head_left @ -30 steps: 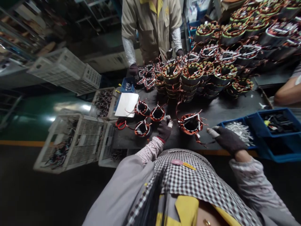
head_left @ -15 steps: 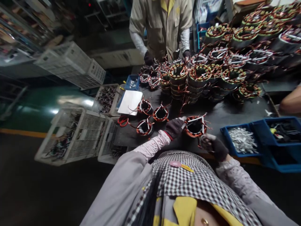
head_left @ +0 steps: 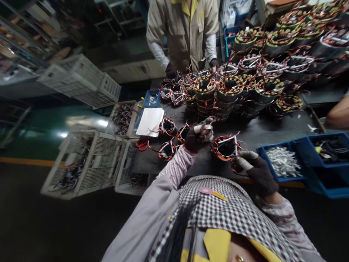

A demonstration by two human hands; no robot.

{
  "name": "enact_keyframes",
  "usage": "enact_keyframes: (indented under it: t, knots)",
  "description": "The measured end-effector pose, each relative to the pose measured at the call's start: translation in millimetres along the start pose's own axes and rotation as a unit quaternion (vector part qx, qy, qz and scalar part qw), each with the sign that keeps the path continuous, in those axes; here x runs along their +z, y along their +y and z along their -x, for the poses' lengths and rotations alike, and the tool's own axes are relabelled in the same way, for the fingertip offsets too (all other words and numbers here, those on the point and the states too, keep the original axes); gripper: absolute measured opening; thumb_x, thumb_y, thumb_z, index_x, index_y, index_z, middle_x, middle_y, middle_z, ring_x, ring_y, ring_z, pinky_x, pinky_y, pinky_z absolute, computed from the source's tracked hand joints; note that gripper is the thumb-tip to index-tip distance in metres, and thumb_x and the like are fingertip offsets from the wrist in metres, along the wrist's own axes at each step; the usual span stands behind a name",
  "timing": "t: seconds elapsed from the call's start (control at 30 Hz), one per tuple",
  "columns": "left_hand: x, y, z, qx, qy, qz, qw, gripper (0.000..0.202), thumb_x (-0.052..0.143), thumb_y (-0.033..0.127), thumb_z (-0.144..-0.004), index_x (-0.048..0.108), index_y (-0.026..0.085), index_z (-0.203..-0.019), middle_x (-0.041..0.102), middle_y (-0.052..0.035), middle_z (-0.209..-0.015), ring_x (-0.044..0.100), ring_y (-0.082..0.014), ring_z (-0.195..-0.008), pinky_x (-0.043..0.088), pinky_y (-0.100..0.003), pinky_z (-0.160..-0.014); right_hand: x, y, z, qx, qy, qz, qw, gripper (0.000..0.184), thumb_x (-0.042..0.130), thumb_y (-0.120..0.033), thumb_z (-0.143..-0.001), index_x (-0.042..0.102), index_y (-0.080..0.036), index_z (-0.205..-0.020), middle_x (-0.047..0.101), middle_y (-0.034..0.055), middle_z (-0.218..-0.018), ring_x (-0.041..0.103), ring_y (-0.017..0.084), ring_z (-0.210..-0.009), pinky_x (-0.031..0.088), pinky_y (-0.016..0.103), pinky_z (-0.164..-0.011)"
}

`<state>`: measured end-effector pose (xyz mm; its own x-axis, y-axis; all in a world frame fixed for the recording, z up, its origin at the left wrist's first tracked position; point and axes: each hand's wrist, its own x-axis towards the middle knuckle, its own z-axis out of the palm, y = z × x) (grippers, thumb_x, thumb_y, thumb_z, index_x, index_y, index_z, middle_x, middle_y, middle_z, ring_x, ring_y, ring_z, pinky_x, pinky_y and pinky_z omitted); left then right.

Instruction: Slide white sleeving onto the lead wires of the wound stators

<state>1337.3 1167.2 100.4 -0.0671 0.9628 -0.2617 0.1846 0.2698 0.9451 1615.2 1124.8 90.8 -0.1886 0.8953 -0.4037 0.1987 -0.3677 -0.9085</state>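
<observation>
A motor stator with orange-red copper windings and white sleeves stands on the dark table in front of me. My right hand, in a dark fingerless glove with wrapped fingertips, is closed at the stator's right side, thumb and fingers against its edge and wires. My left hand, gloved alike, is raised left of the stator, apart from it. Its fingers are curled together; whatever they hold is too small to make out. Behind and beside it sit several smaller stators, one partly hidden by the hand.
Stacked stators fill the table's back and right. A co-worker stands opposite, hands among them. Blue bins at right hold white pieces and dark parts. White paper, red-handled scissors and plastic crates lie left.
My left hand has let go of the stator's left rim and moved up and left, fingers curling. My right hand has shifted slightly, its fingers now extending over the stator's right edge.
</observation>
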Motion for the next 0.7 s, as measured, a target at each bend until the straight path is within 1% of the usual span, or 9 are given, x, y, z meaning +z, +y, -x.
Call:
enact_keyframes:
  t: [0.1, 0.17, 0.23, 0.3, 0.4, 0.47, 0.6, 0.63, 0.7]
  knots:
    - [13.1, -4, 10, -0.039, -0.132, 0.199, 0.970, 0.060, 0.083, 0.034, -0.096, 0.078, 0.015, -0.153, 0.070, -0.0007, -0.079, 0.059, -0.0150, -0.062, 0.054, -0.028, -0.065, 4, -10, 2, -0.043, 0.031, -0.030, 0.998, 0.054, 0.105, -0.072, -0.074, 0.093, -0.027, -0.100, 0.094, 0.0114, -0.112, 0.088, 0.034, -0.099, 0.077, 0.049, -0.089]
    - [33.1, -9, 17, -0.060, -0.199, 0.253, 0.945, 0.062, 0.095, 0.043, -0.085, 0.080, 0.016, -0.139, 0.067, -0.0005, -0.080, 0.054, -0.0135, -0.064, 0.048, -0.027, -0.063, 6, -17, -2, -0.094, 0.027, -0.019, 0.995, 0.049, 0.103, -0.069, -0.078, 0.096, -0.028, -0.104, 0.095, 0.0128, -0.128, 0.088, 0.039, -0.122, 0.075, 0.057, -0.112]
    - [53.2, -13, 23, -0.063, -0.227, 0.274, 0.932, 0.060, 0.102, 0.056, -0.080, 0.078, 0.018, -0.119, 0.064, -0.0002, -0.080, 0.051, -0.0121, -0.064, 0.044, -0.026, -0.060, 10, -21, -6, -0.111, 0.014, -0.004, 0.994, 0.050, 0.101, -0.070, -0.082, 0.098, -0.028, -0.109, 0.095, 0.0131, -0.132, 0.087, 0.040, -0.131, 0.071, 0.059, -0.122]
    - [67.8, -12, 26, -0.066, -0.244, 0.274, 0.928, 0.064, 0.107, 0.064, -0.075, 0.072, 0.019, -0.105, 0.062, 0.0009, -0.080, 0.047, -0.0099, -0.062, 0.041, -0.025, -0.056, 12, -21, -6, -0.092, 0.015, -0.003, 0.996, 0.053, 0.101, -0.072, -0.083, 0.097, -0.026, -0.110, 0.095, 0.0127, -0.121, 0.089, 0.037, -0.116, 0.075, 0.056, -0.110]
    - [75.8, -9, 24, -0.085, -0.283, 0.242, 0.924, 0.066, 0.108, 0.064, -0.075, 0.072, 0.019, -0.107, 0.067, 0.0004, -0.085, 0.051, -0.0095, -0.061, 0.041, -0.024, -0.055, 0, -14, -6, -0.056, 0.039, -0.032, 0.997, 0.059, 0.105, -0.076, -0.076, 0.090, -0.023, -0.097, 0.089, 0.0100, -0.093, 0.082, 0.028, -0.080, 0.075, 0.046, -0.081]
    - [73.6, -13, 19, -0.088, -0.246, 0.220, 0.940, 0.059, 0.106, 0.051, -0.078, 0.074, 0.019, -0.116, 0.074, -0.0017, -0.092, 0.063, -0.0128, -0.070, 0.052, -0.025, -0.063, -26, -4, -10, -0.057, 0.082, -0.042, 0.994, 0.056, 0.106, -0.070, -0.073, 0.087, -0.023, -0.095, 0.086, 0.0092, -0.088, 0.078, 0.026, -0.073, 0.072, 0.044, -0.076]
    - [61.4, -37, 11, -0.046, 0.042, 0.132, 0.989, 0.029, 0.088, 0.017, -0.087, 0.074, 0.021, -0.112, 0.084, -0.0035, -0.109, 0.079, -0.0182, -0.104, 0.068, -0.033, -0.106, -111, 31, -28, -0.037, 0.274, 0.060, 0.959, 0.030, 0.090, -0.048, -0.086, 0.091, -0.024, -0.105, 0.092, 0.0169, -0.118, 0.088, 0.036, -0.113, 0.071, 0.053, -0.110]
    - [58.4, -43, 13, -0.039, 0.074, 0.094, 0.992, 0.023, 0.085, 0.014, -0.089, 0.075, 0.021, -0.108, 0.085, -0.0036, -0.111, 0.081, -0.0193, -0.108, 0.068, -0.036, -0.112, -133, 41, -33, 0.007, 0.292, 0.108, 0.950, 0.028, 0.084, -0.044, -0.092, 0.093, -0.024, -0.109, 0.093, 0.0190, -0.126, 0.087, 0.038, -0.124, 0.068, 0.053, -0.117]
    - [54.1, -52, 21, -0.027, 0.054, 0.016, 0.998, 0.017, 0.084, 0.014, -0.093, 0.081, 0.022, -0.108, 0.088, -0.0040, -0.112, 0.084, -0.0222, -0.111, 0.069, -0.040, -0.116, -170, 60, -41, 0.095, 0.271, 0.215, 0.933, 0.036, 0.071, -0.043, -0.104, 0.097, -0.021, -0.118, 0.093, 0.0223, -0.131, 0.085, 0.040, -0.131, 0.066, 0.052, -0.117]
